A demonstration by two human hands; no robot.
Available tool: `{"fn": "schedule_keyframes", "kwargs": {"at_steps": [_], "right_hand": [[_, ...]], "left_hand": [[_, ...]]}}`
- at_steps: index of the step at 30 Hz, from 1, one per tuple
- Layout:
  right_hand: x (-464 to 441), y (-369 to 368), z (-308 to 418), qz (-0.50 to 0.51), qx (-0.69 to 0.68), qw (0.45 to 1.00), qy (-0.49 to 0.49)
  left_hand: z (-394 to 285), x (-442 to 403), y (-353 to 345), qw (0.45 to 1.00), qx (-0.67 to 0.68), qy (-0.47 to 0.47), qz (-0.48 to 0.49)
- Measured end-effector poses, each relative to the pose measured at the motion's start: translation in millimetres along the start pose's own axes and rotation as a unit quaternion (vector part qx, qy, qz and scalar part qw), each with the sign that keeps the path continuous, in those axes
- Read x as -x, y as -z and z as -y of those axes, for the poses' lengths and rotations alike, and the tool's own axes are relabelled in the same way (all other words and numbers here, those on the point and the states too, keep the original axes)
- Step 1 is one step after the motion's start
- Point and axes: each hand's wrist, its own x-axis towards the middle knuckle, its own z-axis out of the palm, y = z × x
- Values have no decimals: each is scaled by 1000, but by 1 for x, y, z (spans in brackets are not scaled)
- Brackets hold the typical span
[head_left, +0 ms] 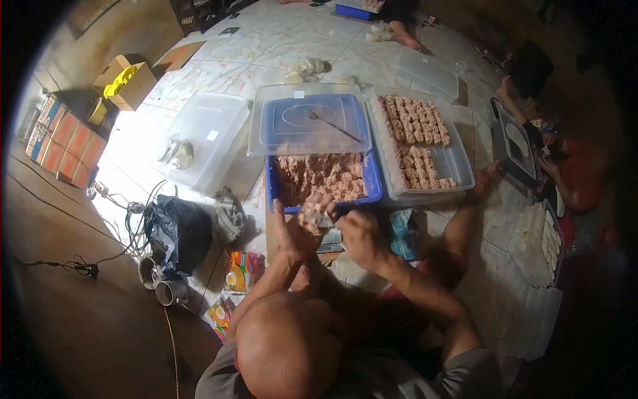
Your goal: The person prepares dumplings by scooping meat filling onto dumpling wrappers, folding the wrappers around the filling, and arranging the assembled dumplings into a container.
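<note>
My left hand [297, 234] is cupped, palm up, under a lump of pinkish minced filling [310, 217] just in front of the blue tub [377, 189]. My right hand [362, 234] is closed, its fingertips close to the lump. From them a small grey spoon-like utensil [325, 220] reaches to the lump; its exact shape is blurred. Coarse minced mixture [319, 176] lies in the tub. A clear lid [274, 141] covers the tub's far part, with a fork [332, 125] lying on it.
Right of the tub, a clear container [462, 174] holds rows of filled pieces [415, 120]. Another clear lid [222, 116] lies left, near a black plastic bag [176, 229], a mug [171, 292] and cables. At the right edge, another person's hands are near a dark tray [508, 159].
</note>
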Motion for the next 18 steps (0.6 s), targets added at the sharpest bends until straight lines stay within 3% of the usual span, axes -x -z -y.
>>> {"fn": "schedule_keyframes", "kwargs": {"at_steps": [2, 4, 6, 8, 10, 11, 12, 14, 15, 18], "right_hand": [[13, -7, 0, 85, 19, 995, -50], [6, 9, 7, 79, 62, 994, -41], [13, 9, 14, 38, 19, 998, -53], [23, -6, 5, 75, -1, 994, -74], [25, -7, 12, 43, 32, 995, -86], [27, -6, 14, 58, 16, 991, -117], [35, -15, 16, 63, 8, 989, -131], [37, -30, 12, 48, -55, 992, -102], [35, -24, 15, 77, -39, 992, -97], [30, -1, 25, 39, -34, 994, -92]], "left_hand": [[2, 4, 2, 998, -6, 32, 45], [-3, -1, 2, 996, 46, 41, 67], [3, 13, 7, 998, -13, 32, -48], [10, 15, 3, 998, -25, 51, -32], [13, 7, 10, 999, -22, -40, -19], [14, 7, 16, 993, -57, -73, -74], [16, 15, 16, 992, -59, -65, -88], [16, 12, 6, 999, -17, 32, 3], [14, 12, 7, 997, -38, 15, -70], [7, 3, 17, 999, -11, 45, 14]]}}
